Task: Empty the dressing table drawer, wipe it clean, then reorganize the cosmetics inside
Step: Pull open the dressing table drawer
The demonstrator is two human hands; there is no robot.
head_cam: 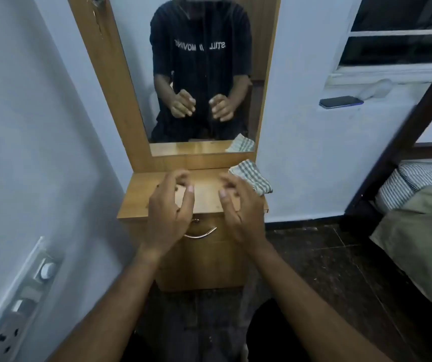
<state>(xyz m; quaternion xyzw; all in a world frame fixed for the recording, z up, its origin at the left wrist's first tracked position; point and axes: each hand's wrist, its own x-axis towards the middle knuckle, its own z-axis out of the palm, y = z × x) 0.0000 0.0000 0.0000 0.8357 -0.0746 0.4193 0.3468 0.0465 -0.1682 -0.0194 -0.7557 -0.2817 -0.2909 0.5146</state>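
Observation:
A small wooden dressing table [136, 197] stands against the wall under a tall mirror [199, 74]. Its drawer [204, 246] is closed, and a curved metal handle [200, 235] shows on the front. A folded checked cloth [252, 176] lies on the table top at the right rear corner. My left hand [169, 212] and my right hand [238, 212] hover side by side above the table's front edge, fingers curled and apart, holding nothing. No cosmetics are visible.
A white wall with a switch and socket panel [24, 291] closes the left side. A dark-framed bed [418, 194] with striped bedding stands at the right. A phone [340, 101] lies on a ledge under the window. Dark floor tiles surround the table.

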